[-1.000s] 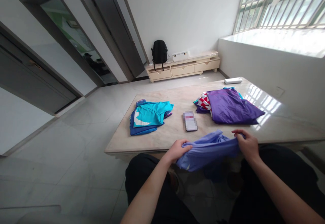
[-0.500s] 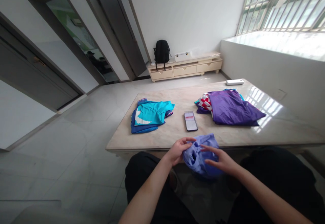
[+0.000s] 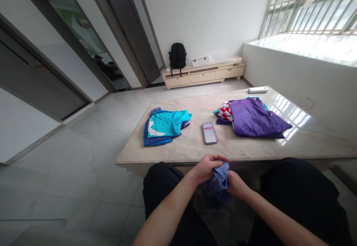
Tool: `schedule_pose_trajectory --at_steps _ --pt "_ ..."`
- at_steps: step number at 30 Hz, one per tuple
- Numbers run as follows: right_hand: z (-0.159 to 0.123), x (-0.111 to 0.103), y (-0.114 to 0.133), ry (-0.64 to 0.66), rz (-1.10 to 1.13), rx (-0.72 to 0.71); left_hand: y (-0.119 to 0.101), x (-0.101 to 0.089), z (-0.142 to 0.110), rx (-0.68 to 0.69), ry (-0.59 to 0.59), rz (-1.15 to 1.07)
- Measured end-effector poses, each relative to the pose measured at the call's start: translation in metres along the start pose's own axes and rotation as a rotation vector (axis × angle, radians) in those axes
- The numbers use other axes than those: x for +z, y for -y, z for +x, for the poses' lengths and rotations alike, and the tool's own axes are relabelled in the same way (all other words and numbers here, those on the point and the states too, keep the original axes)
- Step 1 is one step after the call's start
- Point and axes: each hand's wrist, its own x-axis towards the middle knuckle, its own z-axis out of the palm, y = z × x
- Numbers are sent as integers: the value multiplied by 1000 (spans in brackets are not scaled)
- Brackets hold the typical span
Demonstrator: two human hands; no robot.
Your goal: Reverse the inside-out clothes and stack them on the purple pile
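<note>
A light blue garment (image 3: 219, 183) is bunched up between my knees, just below the near edge of the marble table (image 3: 251, 147). My left hand (image 3: 208, 167) is closed over the top of the bundle. My right hand (image 3: 235, 184) grips it from the right side, fingers wrapped into the cloth. Part of the garment hangs down dark in the shadow under my hands.
On the table lie a folded turquoise and blue pile (image 3: 164, 127) at the left, a phone (image 3: 209, 132) in the middle and a purple heap (image 3: 255, 117) with a red-and-white piece at the right. A white box (image 3: 258, 89) sits at the far edge. A low cabinet (image 3: 203, 75) with a black backpack (image 3: 177, 57) stands by the wall.
The garment was stretched wide between both hands on the table edge. My hands came together and dropped below the edge, gathering the cloth into a small bundle.
</note>
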Motion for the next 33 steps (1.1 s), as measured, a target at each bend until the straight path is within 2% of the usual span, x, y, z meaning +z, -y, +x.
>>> schedule_pose_trajectory --at_steps 6,13,18,25,27,30,33 --pt "-10 -18 -2 77 16 7 -10 -14 -19 -43 -84 -4" --pt "-8 -20 -14 21 -47 136 4 -29 -34 -12 -96 -141" --pt "-2 -23 -18 -79 -91 198 8 -38 -28 133 -246 -282" --pt "-6 -49 -37 -158 -89 191 -9 -48 -18 274 -388 -350" --pt "-9 -56 -39 -161 -91 171 -10 -50 -19 286 -386 -299" --pt "-14 -65 -35 -204 -90 140 -6 -53 -24 289 -337 -94" --pt "-18 -79 -27 -360 -53 76 2 -58 -29 305 -295 193"
